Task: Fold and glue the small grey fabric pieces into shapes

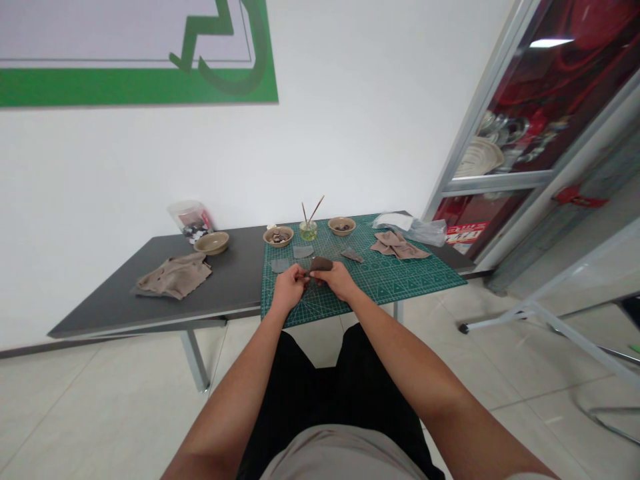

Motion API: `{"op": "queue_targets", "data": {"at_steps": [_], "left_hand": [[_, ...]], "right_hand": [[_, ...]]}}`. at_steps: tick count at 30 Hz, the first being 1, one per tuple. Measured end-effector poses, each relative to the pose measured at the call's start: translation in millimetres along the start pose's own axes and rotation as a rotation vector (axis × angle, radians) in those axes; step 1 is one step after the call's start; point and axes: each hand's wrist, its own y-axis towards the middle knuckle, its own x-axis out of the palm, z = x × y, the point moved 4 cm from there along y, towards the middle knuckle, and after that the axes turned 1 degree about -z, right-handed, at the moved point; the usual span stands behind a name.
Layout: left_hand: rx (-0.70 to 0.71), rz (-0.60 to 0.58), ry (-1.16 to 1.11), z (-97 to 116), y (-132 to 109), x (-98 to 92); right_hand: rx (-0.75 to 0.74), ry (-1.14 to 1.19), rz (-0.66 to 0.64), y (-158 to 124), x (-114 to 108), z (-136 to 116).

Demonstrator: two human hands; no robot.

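Grip: right hand (340, 280) pinches a dark brown, flat, rounded piece of unclear material (321, 265) along its near edge; left hand (290, 288) is bunched at that piece's left end, though I cannot tell exactly what it pinches.
Brown piece: it sits between the two hands, above the mat; keeping the right pinch firm but light should stop it bending, while the left works its end in small, even movements.
Mat: a green cutting mat with pale grid lines (400, 280) lies under both hands; keeping the work low over it gives a surface to brace against.
Flat pieces: one grey, squarish piece (303, 252) lies just beyond the hands, another (281, 265) just beyond the left, a brownish-grey one (352, 255) beyond the right.
Jar: a glass jar of yellowish liquid (309, 235) with two thin sticks (315, 208) stands farther ahead.
Bowls: a beige bowl of small pieces (279, 245) is left of the jar, a similar bowl (342, 233) right.
Cloth: a crumpled taupe cloth (399, 245) lies well right of the hands.
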Motion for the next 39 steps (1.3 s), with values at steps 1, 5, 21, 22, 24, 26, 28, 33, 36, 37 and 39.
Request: {"op": "queue_targets", "data": {"at_steps": [1,5,21,22,24,26,28,33,36,37,39], "left_hand": [[0.004,0.003,0.000,0.5,-0.2,-0.1],[0.023,0.008,0.019,3.0,-1.0,0.4],[0.035,0.020,0.058,0.3,0.6,-0.6],[0.029,0.025,0.047,0.2,0.5,-0.8],[0.011,0.022,0.012,-0.5,0.9,-0.9],[-0.001,0.011,-0.015,-1.0,1.6,-0.4],[0.008,0.002,-0.014,-0.9,2.1,0.2],[0.029,0.030,-0.004,-0.3,1.6,-0.3],[0.008,0.034,-0.014,0.0,1.1,-0.8],[0.008,0.034,-0.005,0.6,1.0,-1.0],[0.017,0.037,0.016,2.2,0.7,-1.5]], "right_hand": [[-0.003,0.000,0.008,0.0,0.0,0.0],[-0.003,-0.002,0.052,-0.1,-0.2,-1.8],[0.006,-0.001,0.031,1.2,-1.1,-1.2],[0.005,0.009,0.016,1.4,-0.7,-0.6],[0.000,0.020,-0.020,1.6,0.4,0.4],[-0.005,0.014,-0.029,1.5,0.9,0.8],[-0.007,-0.006,0.000,1.4,0.1,0.6],[-0.005,-0.008,-0.001,0.9,-0.6,0.2],[-0.023,-0.026,-0.049,0.8,-0.2,1.2],[-0.028,-0.033,-0.046,0.8,-0.6,1.5],[-0.030,-0.040,-0.030,0.8,-1.3,1.7]]}}
